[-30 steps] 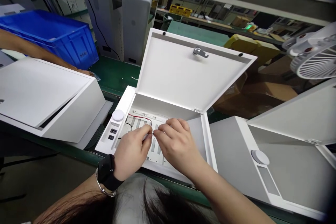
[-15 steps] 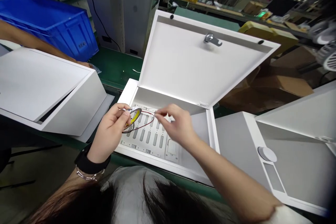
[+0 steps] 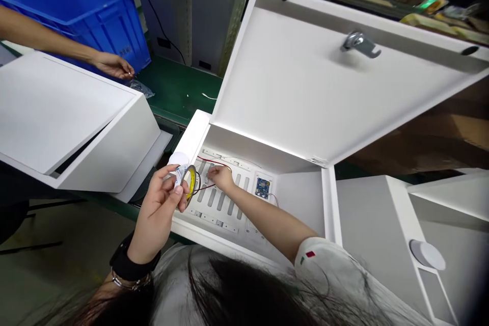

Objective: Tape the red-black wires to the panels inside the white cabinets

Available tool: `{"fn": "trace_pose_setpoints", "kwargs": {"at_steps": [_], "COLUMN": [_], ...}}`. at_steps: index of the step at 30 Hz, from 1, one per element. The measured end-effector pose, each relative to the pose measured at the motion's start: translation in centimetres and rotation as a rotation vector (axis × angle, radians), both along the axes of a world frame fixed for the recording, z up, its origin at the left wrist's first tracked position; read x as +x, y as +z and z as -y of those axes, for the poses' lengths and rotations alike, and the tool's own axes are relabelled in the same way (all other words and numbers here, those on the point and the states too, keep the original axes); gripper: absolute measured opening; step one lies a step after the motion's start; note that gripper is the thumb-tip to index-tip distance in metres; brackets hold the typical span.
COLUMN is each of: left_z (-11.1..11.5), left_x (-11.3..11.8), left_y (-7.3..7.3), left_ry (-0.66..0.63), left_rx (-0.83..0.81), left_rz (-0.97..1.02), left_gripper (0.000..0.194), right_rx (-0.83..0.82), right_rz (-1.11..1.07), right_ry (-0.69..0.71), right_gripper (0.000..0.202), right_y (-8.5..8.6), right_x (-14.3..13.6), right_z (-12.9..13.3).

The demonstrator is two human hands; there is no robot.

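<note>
My left hand [image 3: 162,201] is closed on a small coiled strip [image 3: 191,183] with a yellow inner face and dark rim; white paper with blue print shows at my fingers. Red and black wires [image 3: 208,188] run beside the coil. My right hand [image 3: 221,177] reaches into an open white metal box [image 3: 301,201], its fingers pinched together low over the slotted plate [image 3: 221,201]. What they hold, if anything, is too small to make out. A blue circuit board [image 3: 263,188] sits in the box, right of the slots. The box's lid [image 3: 328,76] stands raised, with a metal cam lock [image 3: 360,44].
At left stands another white box [image 3: 107,153]. A co-worker's hand [image 3: 113,65] is above a clear plastic bag [image 3: 141,88] by a blue crate [image 3: 114,30]. A third white box [image 3: 367,214] with a round white cap [image 3: 427,254] stands right.
My right hand has moved left and down toward the slotted plate, baring the circuit board. My left hand still holds the coil. The co-worker's hand has risen from the bag. The view has shifted.
</note>
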State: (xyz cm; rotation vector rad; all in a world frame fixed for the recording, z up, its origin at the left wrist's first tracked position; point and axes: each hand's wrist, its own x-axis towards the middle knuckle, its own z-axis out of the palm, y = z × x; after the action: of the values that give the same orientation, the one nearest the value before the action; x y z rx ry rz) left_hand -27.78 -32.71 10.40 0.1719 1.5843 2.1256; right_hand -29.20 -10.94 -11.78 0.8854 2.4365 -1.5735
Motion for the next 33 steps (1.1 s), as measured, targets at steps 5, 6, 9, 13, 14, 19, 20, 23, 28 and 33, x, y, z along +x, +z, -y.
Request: {"fn": "trace_pose_setpoints", "kwargs": {"at_steps": [5, 6, 9, 13, 14, 19, 20, 23, 28, 33], "left_z": [0.0, 0.0, 0.1, 0.1, 0.1, 0.0, 0.0, -0.1, -0.1, -0.2], "left_x": [0.1, 0.1, 0.2, 0.2, 0.2, 0.2, 0.2, 0.2, 0.3, 0.3], "left_y": [-0.1, -0.1, -0.1, -0.2, -0.2, 0.0, 0.0, 0.0, 0.1, 0.3], "left_ry": [0.015, 0.015, 0.014, 0.024, 0.027, 0.024, 0.023, 0.025, 0.029, 0.035], "left_rx": [-0.008, -0.012, -0.030, -0.054, -0.055, -0.066, -0.068, -0.070, -0.084, -0.084], "left_rz": [-0.008, -0.011, -0.014, -0.015, -0.016, -0.024, -0.025, -0.032, -0.035, -0.036], "left_gripper": [0.034, 0.034, 0.035, 0.038, 0.038, 0.038, 0.038, 0.039, 0.039, 0.037], "right_rx": [-0.040, -0.025, 0.064, 0.149, 0.154, 0.193, 0.214, 0.303, 0.422, 0.442], "right_rz": [0.048, 0.043, 0.009, -0.028, -0.030, -0.013, -0.012, 0.000, -0.002, 0.072], "right_ry": [0.026, 0.046, 0.116, 0.183, 0.191, 0.237, 0.253, 0.301, 0.384, 0.373], "right_gripper": [0.015, 0.015, 0.012, 0.008, 0.008, 0.007, 0.008, 0.011, 0.017, 0.025], "right_y": [-2.3, -2.3, -1.9, -1.1, -1.0, -0.5, -0.4, 0.0, 0.1, 0.1], "right_x": [-0.9, -1.0, -1.0, -0.9, -0.9, -0.7, -0.7, -0.3, 0.2, -0.1], "right_z": [0.5, 0.6, 0.8, 0.9, 0.9, 1.0, 1.1, 1.6, 2.5, 2.0]}}
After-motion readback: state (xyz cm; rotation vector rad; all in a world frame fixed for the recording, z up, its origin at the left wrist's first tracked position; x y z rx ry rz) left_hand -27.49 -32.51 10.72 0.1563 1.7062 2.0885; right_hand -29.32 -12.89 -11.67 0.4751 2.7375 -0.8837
